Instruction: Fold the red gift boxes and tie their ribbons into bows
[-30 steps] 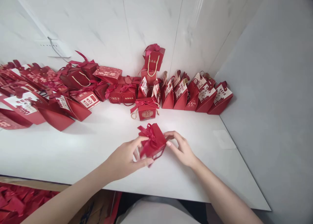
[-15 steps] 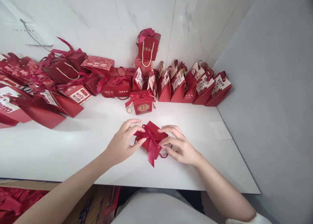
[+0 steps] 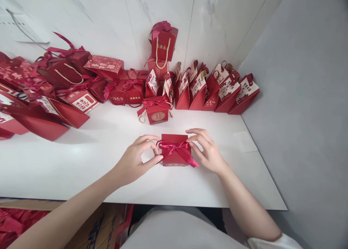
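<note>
A small red gift box (image 3: 174, 161) stands on the white table between my hands, its front face toward me. Across its top lies a shiny dark-pink ribbon (image 3: 175, 147) tied in a bow, one tail hanging over the right front. At the left side my left hand (image 3: 140, 156) pinches the ribbon's end with thumb and forefinger. My right hand (image 3: 205, 149) has its thumb and forefinger closed on the bow's right loop, the other fingers extended above. What lies exactly between the fingertips is partly hidden.
Just behind stands another red box (image 3: 159, 115) with a gold emblem. Several triangular boxes (image 3: 198, 93) line the back right, and stacked boxes (image 3: 164, 47) rise by the wall. More red boxes (image 3: 54, 114) crowd the left. A cardboard box (image 3: 95, 227) sits below the table's front edge.
The red box has turned from a slant to face me squarely. My right hand has shifted to the bow's right loop, and my left hand has closed at the left end.
</note>
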Motion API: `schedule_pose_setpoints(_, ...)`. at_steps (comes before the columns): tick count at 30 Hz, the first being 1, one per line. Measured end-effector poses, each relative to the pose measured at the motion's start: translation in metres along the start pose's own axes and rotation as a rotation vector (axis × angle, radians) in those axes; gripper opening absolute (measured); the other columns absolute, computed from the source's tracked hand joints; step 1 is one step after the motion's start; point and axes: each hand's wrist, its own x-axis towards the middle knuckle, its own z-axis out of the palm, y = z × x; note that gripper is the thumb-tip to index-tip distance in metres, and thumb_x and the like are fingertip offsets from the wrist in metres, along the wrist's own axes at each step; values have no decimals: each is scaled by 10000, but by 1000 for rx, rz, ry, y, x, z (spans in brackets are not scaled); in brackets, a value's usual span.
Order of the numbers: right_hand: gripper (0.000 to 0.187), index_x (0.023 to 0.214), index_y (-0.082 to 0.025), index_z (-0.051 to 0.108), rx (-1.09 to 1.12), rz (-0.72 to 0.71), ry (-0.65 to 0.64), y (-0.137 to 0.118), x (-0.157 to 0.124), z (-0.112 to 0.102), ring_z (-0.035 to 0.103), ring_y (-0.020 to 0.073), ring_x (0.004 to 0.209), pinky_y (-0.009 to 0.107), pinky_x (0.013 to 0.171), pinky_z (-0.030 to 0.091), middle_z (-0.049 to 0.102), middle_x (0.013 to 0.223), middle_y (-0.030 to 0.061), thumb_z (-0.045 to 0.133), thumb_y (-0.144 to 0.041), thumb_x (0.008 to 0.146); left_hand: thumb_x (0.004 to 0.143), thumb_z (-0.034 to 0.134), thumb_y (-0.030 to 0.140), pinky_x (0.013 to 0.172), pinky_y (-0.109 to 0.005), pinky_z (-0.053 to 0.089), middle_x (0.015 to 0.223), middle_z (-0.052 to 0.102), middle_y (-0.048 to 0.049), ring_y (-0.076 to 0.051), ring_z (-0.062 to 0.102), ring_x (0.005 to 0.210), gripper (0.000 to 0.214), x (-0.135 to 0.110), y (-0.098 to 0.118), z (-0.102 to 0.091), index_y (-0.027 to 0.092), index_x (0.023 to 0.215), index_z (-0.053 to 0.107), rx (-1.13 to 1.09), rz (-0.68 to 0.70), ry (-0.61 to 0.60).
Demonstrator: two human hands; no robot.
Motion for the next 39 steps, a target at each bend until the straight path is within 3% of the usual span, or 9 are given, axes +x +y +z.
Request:
schedule_pose_setpoints(5,136,1080,-248,606,101,20,-95,-5,1,-2,478,285,1278,496,1049,423,541,1347,97,518,-266,977,897,589,357,1013,-437,493,1253,592,-62,-248,569,1200,153,26,5,4,268,984,678,0,82,18)
schedule_pose_setpoints(10,58,942,-236,598,256,119,-149,-3,2,-1,477,273,1284,477,1077,396,539,1347,96,564,-278,962,863,632,358,982,-397,496,1228,578,-63,-232,587,1140,136,46,6,29,241,911,681,-81,99,-68)
schedule_pose_setpoints(16,76,896,-234,566,396,186,-183,1,4,0,517,235,1243,415,1065,394,552,1314,82,562,-254,970,847,595,216,981,-341,463,1157,569,-53,-201,586,1112,42,45,5,45,211,873,627,-191,98,-66)
schedule_pose_setpoints(21,80,918,-239,529,392,175,-201,0,4,1,540,227,1210,408,1042,407,554,1307,85,514,-258,993,779,575,107,938,-314,460,1091,567,-40,-181,589,1048,94,46,6,50,196,808,565,-214,109,-44)
schedule_pose_setpoints(28,110,907,-240,491,356,182,-172,-4,4,5,559,229,1186,416,1026,427,572,1285,92,475,-276,1009,768,567,102,950,-335,452,1101,569,-49,-195,580,1061,104,46,2,54,196,807,542,-220,128,-40)
schedule_pose_setpoints(32,102,923,-242,505,363,184,-88,-5,2,11,581,220,1152,407,1015,439,601,1220,87,475,-284,1010,789,580,144,966,-342,463,1141,580,-57,-199,594,1079,59,49,0,45,194,814,562,-219,114,-92)
schedule_pose_setpoints(35,76,1015,-248,534,407,237,-1,-3,1,12,578,217,1156,393,988,462,594,1235,86,497,-314,1005,834,592,225,980,-353,475,1233,579,-60,-210,586,1133,92,52,-2,24,209,924,607,-178,119,-156)
schedule_pose_setpoints(39,160,1114,-260,555,410,339,62,-1,1,4,584,207,1085,366,926,480,577,1186,72,503,-362,1002,878,600,345,1004,-381,475,1188,604,-46,-216,568,1148,242,53,-8,-3,251,1101,619,-78,100,-193)
